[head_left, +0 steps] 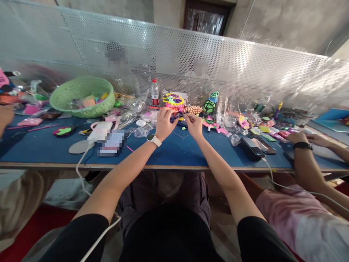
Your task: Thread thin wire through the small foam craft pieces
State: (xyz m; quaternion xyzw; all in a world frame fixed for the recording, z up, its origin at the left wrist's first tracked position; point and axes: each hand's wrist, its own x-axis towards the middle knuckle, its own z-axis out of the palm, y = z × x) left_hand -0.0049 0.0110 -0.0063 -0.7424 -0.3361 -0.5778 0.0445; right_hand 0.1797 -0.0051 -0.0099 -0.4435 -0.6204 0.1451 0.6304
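My left hand (165,124), with a pale watch on the wrist, has its fingers closed on a small dark blue piece (174,118) above the table. Opposite it, my right hand (195,125) is pinched at the piece's right end; what lies in its fingertips is too small to make out. Just behind the hands sits a yellow and purple clay figure (173,98). A tan, bumpy clay piece (193,109) lies beside that figure. Below the fingers, a bright green bit (183,128) rests on the blue table (177,153).
A green basket (81,111) holding colored packets stands left. A red-capped bottle (155,92) is behind my hands, near a perforated metal screen (174,54). A phone (112,142) and white power bank (100,131) lie left. Co-workers' hands (298,138) are at right and far left.
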